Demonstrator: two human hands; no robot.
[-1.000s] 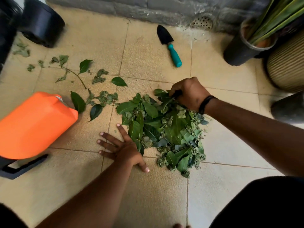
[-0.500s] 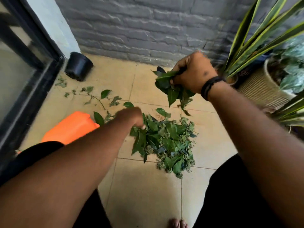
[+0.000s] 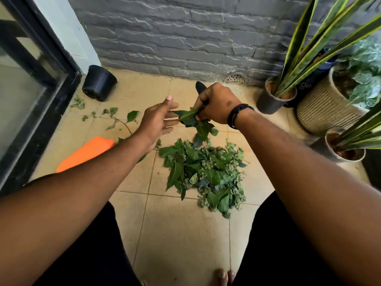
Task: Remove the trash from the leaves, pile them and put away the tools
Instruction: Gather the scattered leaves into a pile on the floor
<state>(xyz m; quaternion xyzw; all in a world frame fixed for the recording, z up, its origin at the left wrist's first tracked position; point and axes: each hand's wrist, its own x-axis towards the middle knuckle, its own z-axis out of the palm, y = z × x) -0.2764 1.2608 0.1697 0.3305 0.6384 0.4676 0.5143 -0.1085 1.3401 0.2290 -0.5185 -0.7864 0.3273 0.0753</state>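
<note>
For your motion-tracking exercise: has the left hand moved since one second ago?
Yes. The left hand has lifted off the floor tile beside the leaf pile and now reaches, open, toward the leaves held in the right hand.

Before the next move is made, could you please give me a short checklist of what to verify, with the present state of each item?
1. Right hand grips the bunch of leaves: ok.
2. Left hand free, fingers straight, reaching toward the bunch: ok.
3. Main leaf pile gathered on the floor: ok.
4. Stray leaves and twig near the black pot brought in: not ok.
5. Trash gone from the pile: cannot tell.
6. Trowel put away: not ok, its blade shows behind the right hand.
</note>
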